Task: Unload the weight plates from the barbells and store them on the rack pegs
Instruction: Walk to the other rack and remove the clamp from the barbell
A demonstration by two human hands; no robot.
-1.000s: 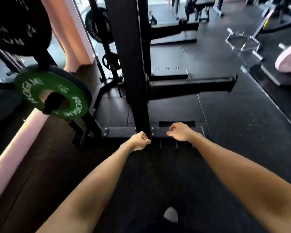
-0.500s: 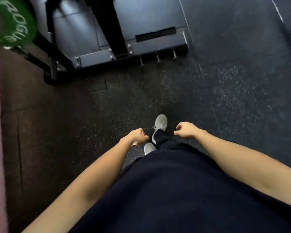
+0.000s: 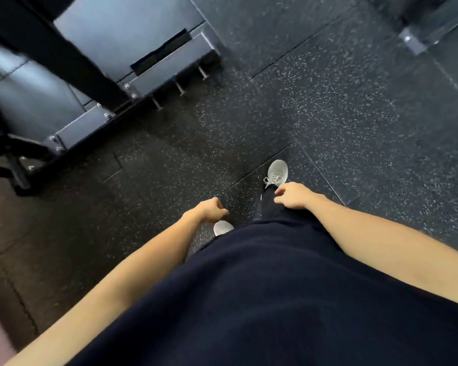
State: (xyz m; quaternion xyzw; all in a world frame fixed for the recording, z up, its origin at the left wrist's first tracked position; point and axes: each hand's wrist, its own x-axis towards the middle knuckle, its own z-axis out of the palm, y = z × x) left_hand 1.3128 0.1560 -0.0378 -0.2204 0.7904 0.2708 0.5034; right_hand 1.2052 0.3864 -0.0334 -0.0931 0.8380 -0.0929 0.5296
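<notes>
Gym floor (image 3: 354,107) filled view; rack base (image 3: 132,83) slid toward upper-left corner. Left hand (image 3: 209,210) and right hand (image 3: 292,195) hung loosely curled, empty. Green plate gone from view — walking on, likely toward next plate.

A: Rack upright (image 3: 64,59) — motion-blurred, cut off by the top and left edges.
B: Left shoe (image 3: 222,227) — mostly hidden under the dark shirt (image 3: 275,299); only the toe shows.
A: Right shoe (image 3: 277,172) — heel covered by the right hand (image 3: 292,195).
</notes>
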